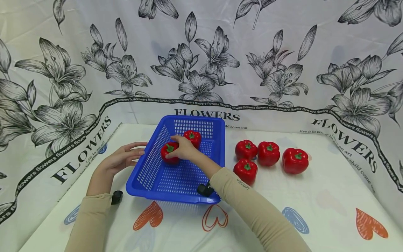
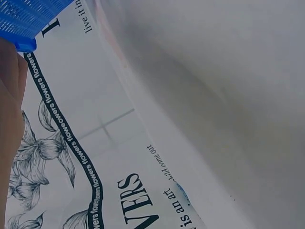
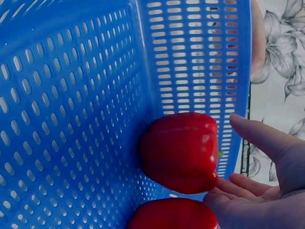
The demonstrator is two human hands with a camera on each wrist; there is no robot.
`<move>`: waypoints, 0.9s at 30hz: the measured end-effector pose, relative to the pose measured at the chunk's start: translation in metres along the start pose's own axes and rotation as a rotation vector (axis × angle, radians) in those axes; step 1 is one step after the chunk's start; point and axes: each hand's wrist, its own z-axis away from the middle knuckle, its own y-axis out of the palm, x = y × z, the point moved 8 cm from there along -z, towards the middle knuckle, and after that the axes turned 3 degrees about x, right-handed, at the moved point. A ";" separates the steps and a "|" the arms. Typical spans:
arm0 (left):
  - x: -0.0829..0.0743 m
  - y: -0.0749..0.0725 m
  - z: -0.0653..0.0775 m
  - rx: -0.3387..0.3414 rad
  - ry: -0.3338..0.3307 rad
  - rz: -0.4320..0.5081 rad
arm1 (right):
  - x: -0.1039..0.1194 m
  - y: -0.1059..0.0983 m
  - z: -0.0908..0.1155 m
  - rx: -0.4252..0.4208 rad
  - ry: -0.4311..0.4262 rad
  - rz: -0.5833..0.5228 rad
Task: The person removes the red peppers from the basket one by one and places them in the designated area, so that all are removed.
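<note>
A blue slotted plastic basket point(image 1: 176, 179) stands on the table in the head view, with two red bell peppers in it. My right hand point(image 1: 185, 149) reaches in over the left bell pepper point(image 1: 167, 158); the other bell pepper point(image 1: 196, 139) sits just behind it. In the right wrist view the thumb and fingers of the right hand point(image 3: 290, 164) are spread apart beside the nearer pepper point(image 3: 178, 152), which rests in the basket. My left hand point(image 1: 124, 158) is at the basket's left outer side, fingers extended toward its rim. Only part of it shows in the left wrist view.
Right of the basket sit several more red bell peppers, among them a front one point(image 1: 245, 171) and a far right one point(image 1: 295, 161). A white cloth point(image 1: 327, 196) with printed hearts covers the table. Behind hangs a flower-printed curtain point(image 1: 220, 91).
</note>
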 end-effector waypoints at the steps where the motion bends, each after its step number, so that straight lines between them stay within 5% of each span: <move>1: 0.000 0.000 0.000 -0.001 -0.001 0.000 | 0.000 0.000 0.000 -0.002 0.002 0.003; 27: -0.003 0.003 0.001 0.012 0.012 0.020 | -0.003 0.001 -0.001 -0.010 0.005 0.091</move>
